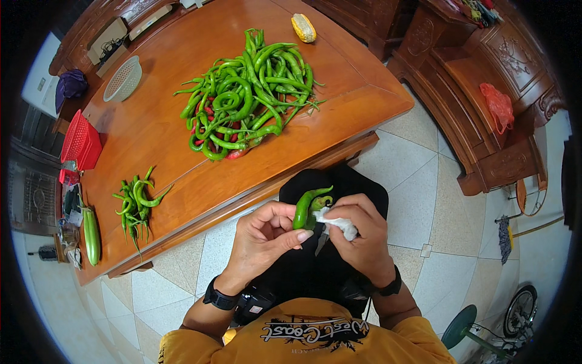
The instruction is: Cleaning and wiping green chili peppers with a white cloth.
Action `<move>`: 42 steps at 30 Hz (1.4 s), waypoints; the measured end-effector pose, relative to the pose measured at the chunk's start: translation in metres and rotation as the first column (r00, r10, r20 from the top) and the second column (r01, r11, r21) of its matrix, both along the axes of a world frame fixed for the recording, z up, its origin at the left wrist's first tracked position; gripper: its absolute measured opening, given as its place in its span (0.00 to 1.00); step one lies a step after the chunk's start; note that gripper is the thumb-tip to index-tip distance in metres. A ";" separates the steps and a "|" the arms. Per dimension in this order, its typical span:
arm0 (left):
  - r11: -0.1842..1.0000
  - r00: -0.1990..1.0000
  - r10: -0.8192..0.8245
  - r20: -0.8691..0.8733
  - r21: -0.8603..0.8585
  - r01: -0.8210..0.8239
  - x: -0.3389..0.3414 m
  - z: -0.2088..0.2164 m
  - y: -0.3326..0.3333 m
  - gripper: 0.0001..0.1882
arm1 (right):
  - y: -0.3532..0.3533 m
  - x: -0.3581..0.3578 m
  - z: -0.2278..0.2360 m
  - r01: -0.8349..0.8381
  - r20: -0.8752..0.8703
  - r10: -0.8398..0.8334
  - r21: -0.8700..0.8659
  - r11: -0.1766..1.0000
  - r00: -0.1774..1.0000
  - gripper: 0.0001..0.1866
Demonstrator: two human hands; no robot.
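1. The left hand (264, 233) pinches a curved green pepper (301, 212) between thumb and fingers, over the dark trousers (288, 276).
2. The right hand (362, 241) pinches a crumpled white cloth (344, 227), against or just beside the pepper; I cannot tell which.
3. On the bench (345, 79) lies a large pepper heap (242, 100), mostly green, some red; a smaller green pile (140, 200) lies left of it.

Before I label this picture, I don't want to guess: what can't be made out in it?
Head view:
Lower peppers in the large pepper pile: hidden under those on top.
Part of the green pepper in the left hand: covered by that hand.
Part of the white wad: covered by the right hand.
Red bag's contents, if any: hidden by its folds.
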State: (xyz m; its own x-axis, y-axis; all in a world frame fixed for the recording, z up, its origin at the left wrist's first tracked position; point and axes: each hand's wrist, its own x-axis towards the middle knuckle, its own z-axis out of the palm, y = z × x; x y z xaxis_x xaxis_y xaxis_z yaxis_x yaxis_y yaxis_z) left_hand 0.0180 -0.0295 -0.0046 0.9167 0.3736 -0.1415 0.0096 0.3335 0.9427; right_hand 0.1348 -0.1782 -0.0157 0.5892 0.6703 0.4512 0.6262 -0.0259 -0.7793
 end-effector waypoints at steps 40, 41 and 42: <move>0.589 1.000 0.006 -0.020 0.808 0.013 0.000 -0.002 -0.007 0.16 | 0.002 -0.005 0.011 -0.011 -0.039 0.011 0.005 1.000 0.999 0.14; 0.603 0.999 0.025 -0.026 0.798 0.006 0.000 -0.001 -0.007 0.16 | 0.002 -0.007 0.010 -0.033 -0.060 0.033 0.006 0.999 0.998 0.14; 0.617 0.998 0.045 -0.032 0.787 -0.002 0.000 -0.001 -0.007 0.16 | 0.002 -0.009 0.009 -0.032 -0.059 0.033 0.006 0.999 0.998 0.14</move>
